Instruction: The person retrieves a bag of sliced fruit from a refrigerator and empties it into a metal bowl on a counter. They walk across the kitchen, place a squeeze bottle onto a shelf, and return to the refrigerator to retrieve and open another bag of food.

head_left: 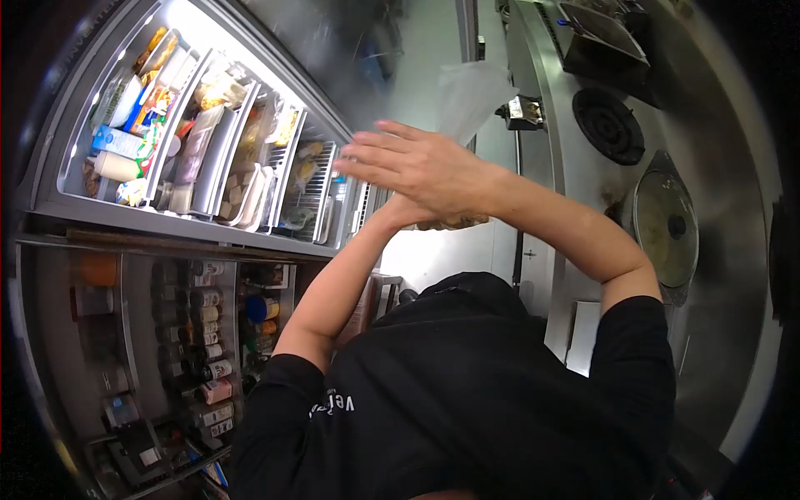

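Observation:
My right hand (412,162) is stretched out flat over my left wrist, its fingers apart and slightly blurred, pointing toward the open fridge. Nothing is in it. Behind it, most of my left hand (402,212) is hidden, fingers included. A thin clear plastic bag (472,96) rises beyond my right forearm and appears to hang from my left hand. Below my right wrist shows a brownish lumpy thing (457,222), apparently the bag's contents; its kind cannot be made out.
The lit fridge (150,204) stands open at left, its door (333,50) swung forward. Its wire shelves hold cartons, packets and trays. Below are shelves of bottles and jars (212,333). Along the right runs a steel counter with a burner (608,125), a lidded pot (665,229) and a fryer (604,37).

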`<move>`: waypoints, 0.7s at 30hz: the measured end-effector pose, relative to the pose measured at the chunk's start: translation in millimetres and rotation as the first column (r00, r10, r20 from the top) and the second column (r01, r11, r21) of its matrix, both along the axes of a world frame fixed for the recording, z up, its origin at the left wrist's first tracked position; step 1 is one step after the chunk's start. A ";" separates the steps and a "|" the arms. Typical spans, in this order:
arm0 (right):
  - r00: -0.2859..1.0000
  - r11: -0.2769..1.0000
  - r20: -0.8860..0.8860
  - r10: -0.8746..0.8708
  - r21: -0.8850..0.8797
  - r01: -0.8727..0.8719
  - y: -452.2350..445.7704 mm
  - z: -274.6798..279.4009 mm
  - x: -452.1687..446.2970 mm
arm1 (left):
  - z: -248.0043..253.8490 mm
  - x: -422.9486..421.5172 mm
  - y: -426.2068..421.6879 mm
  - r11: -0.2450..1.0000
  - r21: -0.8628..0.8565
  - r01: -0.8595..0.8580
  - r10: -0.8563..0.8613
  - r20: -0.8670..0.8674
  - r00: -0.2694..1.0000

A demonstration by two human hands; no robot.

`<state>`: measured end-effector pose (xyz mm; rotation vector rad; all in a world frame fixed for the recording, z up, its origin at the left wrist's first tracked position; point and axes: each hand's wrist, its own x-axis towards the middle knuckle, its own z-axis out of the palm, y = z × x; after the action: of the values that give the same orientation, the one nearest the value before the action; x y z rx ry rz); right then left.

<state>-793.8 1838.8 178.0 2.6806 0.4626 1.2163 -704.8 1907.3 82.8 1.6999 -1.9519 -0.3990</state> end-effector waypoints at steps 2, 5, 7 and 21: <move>0.816 0.965 -0.551 -0.173 0.072 0.254 -9.2 -21.7 -17.4 | -11.0 13.9 -5.0 0.994 -0.001 0.113 -0.107 0.302 0.947; 0.552 0.884 -0.830 -0.072 0.203 0.422 -17.5 -27.0 -28.1 | -24.3 21.8 -5.1 0.989 0.142 -0.025 -0.005 0.209 0.978; 0.645 0.895 -0.762 -0.063 0.243 0.374 -24.9 -68.2 -28.0 | -35.8 31.5 5.1 0.983 0.161 -0.088 0.100 -0.068 0.993; 0.628 -0.488 0.129 0.768 0.753 0.441 -33.4 -172.9 -58.4 | 7.6 25.4 -20.1 0.871 0.331 -0.364 0.490 -0.515 0.704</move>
<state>-852.2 1805.4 5.1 5.2042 -0.4858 -0.3761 -679.4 1887.2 90.4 1.8086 -1.0493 -0.8518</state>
